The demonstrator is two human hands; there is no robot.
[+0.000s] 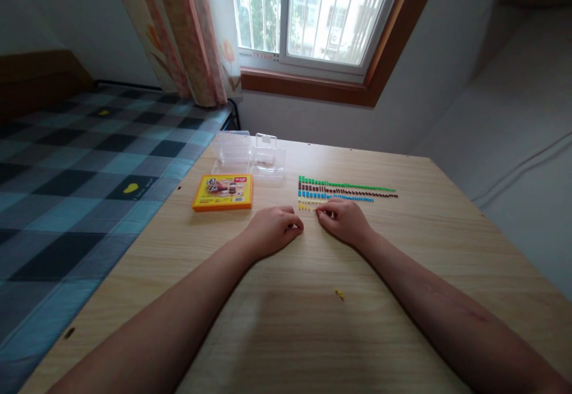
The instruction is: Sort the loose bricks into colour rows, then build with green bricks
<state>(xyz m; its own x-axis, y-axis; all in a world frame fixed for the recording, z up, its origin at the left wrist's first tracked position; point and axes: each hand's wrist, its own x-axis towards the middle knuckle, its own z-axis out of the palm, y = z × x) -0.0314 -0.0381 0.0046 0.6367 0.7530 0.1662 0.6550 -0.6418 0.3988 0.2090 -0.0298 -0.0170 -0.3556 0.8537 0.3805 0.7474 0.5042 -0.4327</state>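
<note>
Rows of tiny building blocks stand on the table: a green row [330, 183], a brown row [339, 191], a blue row [306, 194], a pale row [305, 201] and a short yellow row [305, 207]. At the right end of the yellow row, my right hand [344, 218] has thumb and forefinger pinched on what looks like a small yellow block, mostly hidden by the fingertips. My left hand [274, 228] rests on the table left of the rows, its fingers curled and tips together; anything between them is hidden. A few loose yellow blocks [340, 294] lie nearer to me.
A yellow-orange box [223, 192] with a printed lid lies left of my left hand. Behind it stand open clear plastic cases [268, 164]. The wooden table [286, 334] borders a checkered bed [111, 197] on the left, with a window beyond.
</note>
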